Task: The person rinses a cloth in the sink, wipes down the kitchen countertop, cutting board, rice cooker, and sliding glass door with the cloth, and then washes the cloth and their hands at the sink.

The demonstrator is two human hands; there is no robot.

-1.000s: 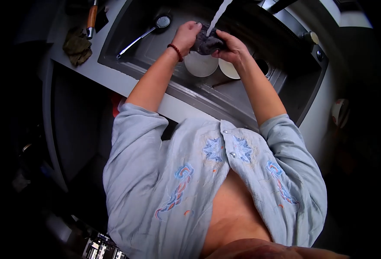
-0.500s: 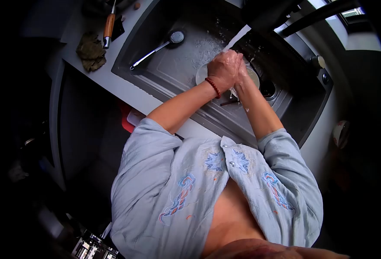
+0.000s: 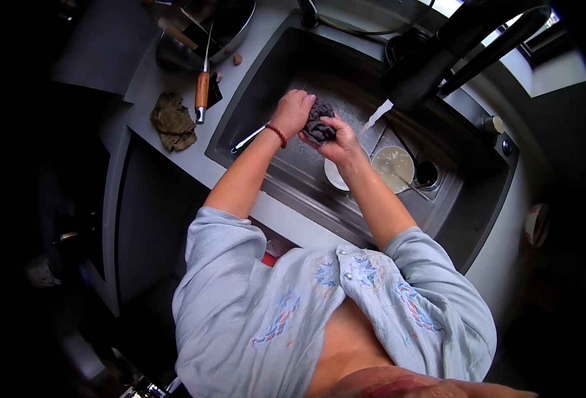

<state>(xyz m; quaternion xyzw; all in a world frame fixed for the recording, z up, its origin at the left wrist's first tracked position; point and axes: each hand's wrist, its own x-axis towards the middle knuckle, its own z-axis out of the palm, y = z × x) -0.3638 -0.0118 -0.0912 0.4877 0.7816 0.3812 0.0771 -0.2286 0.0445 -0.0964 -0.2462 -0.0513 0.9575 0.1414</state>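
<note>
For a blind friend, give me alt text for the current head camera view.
A bare left hand and right hand hold a crumpled dark-grey cloth over a dark-grey rectangular sink. A whitish water stream falls to their right.

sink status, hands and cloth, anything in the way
Left hand, right hand gripping dark cloth. Cloth bunched, clear of water stream. No obstruction seen; white bowl nearby.
</note>
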